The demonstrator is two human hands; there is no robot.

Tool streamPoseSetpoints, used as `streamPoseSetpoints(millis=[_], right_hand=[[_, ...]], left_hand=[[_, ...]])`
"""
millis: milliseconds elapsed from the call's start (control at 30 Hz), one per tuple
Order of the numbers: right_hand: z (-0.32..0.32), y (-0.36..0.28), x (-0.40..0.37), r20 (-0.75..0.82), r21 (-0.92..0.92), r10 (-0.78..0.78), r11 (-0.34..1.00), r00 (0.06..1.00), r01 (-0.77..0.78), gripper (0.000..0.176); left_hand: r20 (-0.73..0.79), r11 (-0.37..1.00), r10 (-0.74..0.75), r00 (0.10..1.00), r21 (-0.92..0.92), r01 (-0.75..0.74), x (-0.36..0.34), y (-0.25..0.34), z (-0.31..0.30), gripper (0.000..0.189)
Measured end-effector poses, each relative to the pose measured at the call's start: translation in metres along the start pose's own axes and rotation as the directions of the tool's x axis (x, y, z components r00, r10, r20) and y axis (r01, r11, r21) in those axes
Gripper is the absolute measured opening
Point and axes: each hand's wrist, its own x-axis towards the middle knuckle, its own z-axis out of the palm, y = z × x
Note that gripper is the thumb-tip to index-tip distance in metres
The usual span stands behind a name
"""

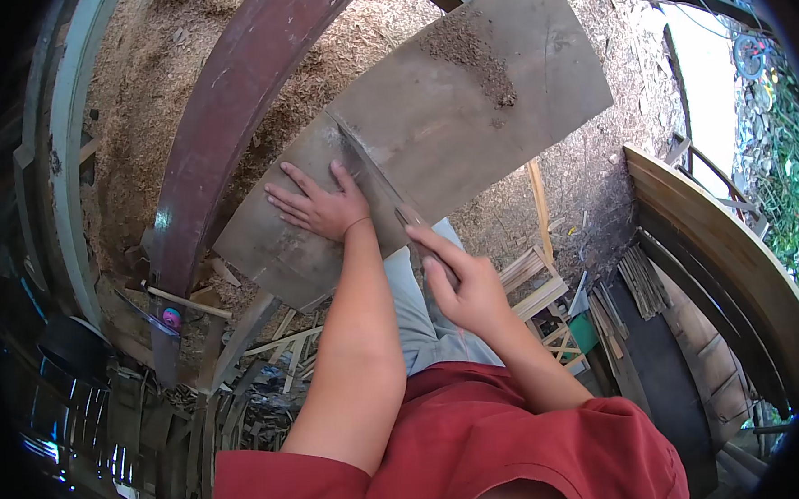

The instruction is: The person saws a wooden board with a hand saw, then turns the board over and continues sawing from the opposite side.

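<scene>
A wide, thin grey-brown board (511, 144) lies slantwise in front of me, with crumbly brown debris on its far part. My left hand (325, 206) presses flat on the board's left part, fingers spread. In my right hand (460, 282) is the handle of a handsaw (372, 165), fingers wrapped round it. The saw's narrow blade runs up and left from the fist across the board, just right of my left hand. A dark line at the blade's far end looks like a cut; how deep the teeth sit is hidden.
A long reddish-brown beam (221, 123) curves past the board's left side. Stacked curved planks (724, 232) stand at the right. Wood strips (537, 278) lie low beside my right arm. Shavings (139, 109) cover the ground. A pink roll (171, 317) sits at the lower left.
</scene>
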Motion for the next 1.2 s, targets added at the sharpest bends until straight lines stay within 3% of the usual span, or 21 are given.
streamPoseSetpoints(millis=[67, 133, 333, 467, 533, 667, 733, 833, 967, 1033, 1100, 1167, 1200], right_hand=[[0.013, 0.0, 0.03, -0.017, -0.003, 0.011, 1.0, 1.0, -0.011, 0.044], [0.025, -0.004, 0.069, 0.112, -0.113, 0.163, 0.982, 0.98, -0.15, 0.047], [-0.014, -0.003, -0.018, 0.025, -0.013, 0.026, 1.0, 0.999, -0.026, 0.043], [-0.005, -0.002, 0.009, 0.038, 0.014, 0.034, 0.999, 0.999, -0.035, 0.045], [0.022, 0.006, 0.052, 0.08, -0.08, 0.089, 0.993, 0.993, -0.082, 0.047], [0.015, 0.004, 0.03, 0.042, -0.032, 0.11, 0.994, 0.993, -0.108, 0.048], [-0.002, 0.01, -0.006, -0.049, -0.009, -0.102, 0.995, 0.994, 0.101, 0.045], [-0.022, 0.001, -0.023, 0.053, 0.003, 0.03, 1.0, 0.998, -0.03, 0.044], [0.024, 0.012, 0.051, -0.015, -0.018, -0.054, 0.998, 0.998, 0.053, 0.044], [0.034, 0.001, 0.078, 0.038, -0.038, 0.068, 0.997, 0.997, -0.067, 0.044], [0.028, 0.0, 0.053, 0.039, -0.029, 0.112, 0.993, 0.993, -0.111, 0.043], [0.009, 0.009, 0.016, -0.049, 0.026, -0.039, 0.999, 0.998, 0.04, 0.041], [-0.001, 0.006, 0.003, -0.05, 0.025, -0.034, 0.999, 0.998, 0.036, 0.041]], left_hand=[[0.021, 0.999, -0.027, 0.999, -0.029, 0.028, 0.0, 0.001, 0.001, 0.093], [0.021, 0.999, -0.036, 0.999, -0.029, 0.037, -0.001, 0.0, 0.003, 0.093], [0.028, 0.999, -0.031, 0.999, -0.035, 0.032, -0.001, 0.002, -0.002, 0.094], [0.025, 0.999, -0.031, 0.999, -0.035, 0.032, 0.0, 0.001, 0.0, 0.093], [0.035, 0.999, -0.041, 0.999, -0.033, 0.042, -0.003, -0.002, 0.001, 0.093], [0.013, 0.999, -0.035, 0.999, -0.032, 0.035, -0.001, 0.001, -0.002, 0.092], [0.011, 0.999, -0.035, 0.999, -0.036, 0.035, -0.002, 0.004, -0.001, 0.091], [0.002, 0.999, -0.034, 0.999, -0.03, 0.034, 0.0, 0.0, 0.001, 0.09], [-0.015, 0.999, -0.021, 1.0, -0.039, 0.02, -0.001, -0.001, 0.002, 0.09], [-0.016, 0.999, -0.022, 1.0, -0.042, 0.022, -0.002, 0.0, 0.003, 0.09], [0.003, 1.0, -0.01, 1.0, -0.025, 0.01, -0.002, -0.005, 0.001, 0.091], [0.013, 0.999, -0.03, 0.999, -0.027, 0.03, 0.0, 0.002, -0.001, 0.091], [0.018, 0.999, -0.028, 0.999, -0.027, 0.029, 0.0, 0.002, -0.001, 0.091]])
